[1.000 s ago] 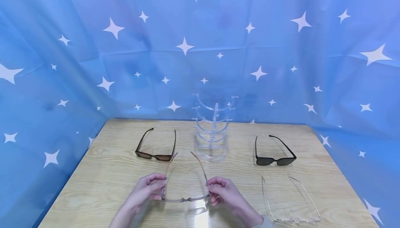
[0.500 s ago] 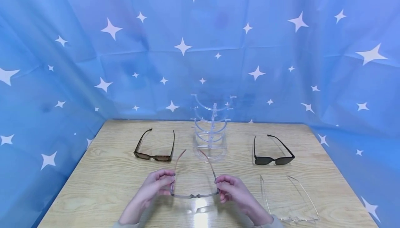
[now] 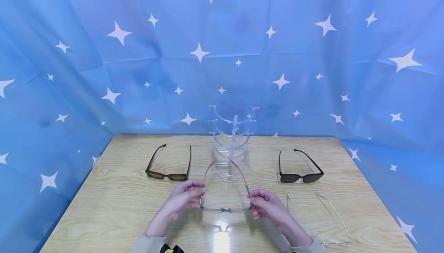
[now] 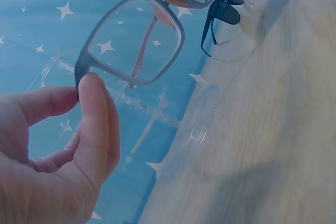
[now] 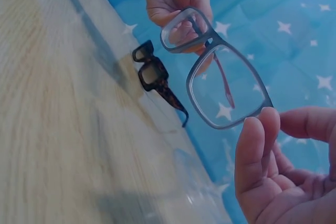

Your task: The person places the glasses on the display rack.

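Note:
A pair of grey-framed eyeglasses (image 3: 225,210) with reddish-brown temple tips is held between both hands above the table, temples unfolded and pointing away from me. My left hand (image 3: 185,199) pinches the frame at its left hinge corner, thumb against fingers. At the opposite corner my right hand (image 3: 268,208) pinches it the same way. Both wrist views show clear lenses in the eyeglasses (image 4: 134,80). Just beyond the temple tips stands a clear acrylic display stand (image 3: 231,145) with several curved tiers; the tips overlap its base in the head view.
Brown tortoiseshell sunglasses (image 3: 166,176) lie unfolded left of the stand. Black sunglasses (image 3: 301,178) lie to its right. Thin-framed clear glasses (image 3: 334,241) rest at the front right, partly behind my right arm. A blue star-patterned curtain (image 3: 156,64) backs the wooden table (image 3: 104,206).
Both hands have carried the eyeglasses to the right and farther forward, so the temple tips now overlap the stand's base. The head view has shifted slightly. The other glasses stay put.

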Demonstrator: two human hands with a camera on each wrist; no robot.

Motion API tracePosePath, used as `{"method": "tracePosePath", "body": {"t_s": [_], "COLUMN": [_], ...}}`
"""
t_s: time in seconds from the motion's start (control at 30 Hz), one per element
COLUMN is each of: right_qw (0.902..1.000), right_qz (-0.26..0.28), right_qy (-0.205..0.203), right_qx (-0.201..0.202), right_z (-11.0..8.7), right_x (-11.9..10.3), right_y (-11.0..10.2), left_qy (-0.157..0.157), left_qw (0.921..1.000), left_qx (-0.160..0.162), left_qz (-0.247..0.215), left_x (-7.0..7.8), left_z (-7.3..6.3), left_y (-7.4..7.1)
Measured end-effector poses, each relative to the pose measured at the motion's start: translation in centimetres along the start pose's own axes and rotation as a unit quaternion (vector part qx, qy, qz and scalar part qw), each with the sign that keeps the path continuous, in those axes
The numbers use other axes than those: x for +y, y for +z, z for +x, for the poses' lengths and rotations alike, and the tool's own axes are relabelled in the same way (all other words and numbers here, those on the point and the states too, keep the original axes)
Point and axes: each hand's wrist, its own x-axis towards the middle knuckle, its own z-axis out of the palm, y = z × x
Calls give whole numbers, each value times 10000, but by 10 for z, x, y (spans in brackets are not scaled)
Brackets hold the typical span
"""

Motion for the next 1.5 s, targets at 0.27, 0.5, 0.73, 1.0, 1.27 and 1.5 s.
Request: {"method": "tracePosePath", "body": {"t_s": [0.27,0.5,0.73,1.0,1.27,1.5], "right_qw": [9998,9996,9987,9965,9957,9951], "right_qz": [-103,-165,-151,-257,-153,-29], "right_qy": [20,18,137,335,353,369], "right_qx": [154,219,462,718,847,920], "right_z": [10,20,31,51,65,78], "right_x": [-4,-7,-9,-14,-14,-14], "right_y": [-11,-20,-25,-32,-35,-38], "left_qy": [5,-117,-173,-296,-309,-304], "left_qw": [10000,9995,9986,9960,9948,9929], "left_qx": [29,260,467,782,924,1080], "left_qz": [-52,-105,-183,-327,-303,-403], "left_x": [1,1,1,5,6,9], "left_z": [18,35,50,70,84,97], "left_y": [5,9,10,10,9,8]}}
